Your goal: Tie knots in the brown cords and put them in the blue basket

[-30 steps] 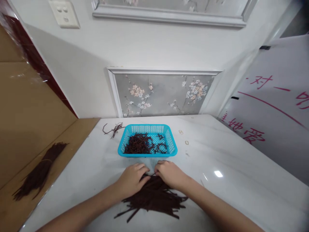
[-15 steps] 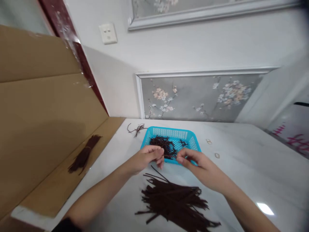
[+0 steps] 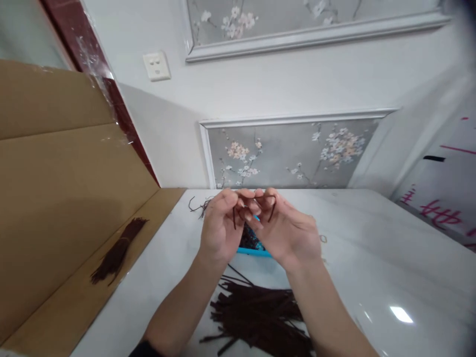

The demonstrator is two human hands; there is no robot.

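Thin dark strip [image 3: 234,218] up in the middle of the frame, pinched between left hand [image 3: 219,230] and right hand [image 3: 292,235], held up off the table [image 3: 357,277], a loose end dangling on each side. Could be one piece or two, can't tell with so many fingers in the way. Left hand: half curled, thumb and fingertips closed on the strip. Right hand: palm more open, fingers bent, tips on the strip too, right up against the left ones.

Bottom centre: big pile [image 3: 256,317] of similar strips, loose and a bit crisscrossed, no tie visible round it, so presumably not bundled yet. Behind the hands: blue basket [image 3: 255,252], mostly hidden, dark bits [image 3: 246,239] inside, no way to count them. Left of frame, on the cardboard [image 3: 55,213]: one bundle [image 3: 118,253] with a pale band [image 3: 124,239] round the middle, looks finished. Stray strands [image 3: 204,204] just past the left hand, tan loop [image 3: 323,239] beside the right. Partway at a guess: one bundle tied, plenty left loose.
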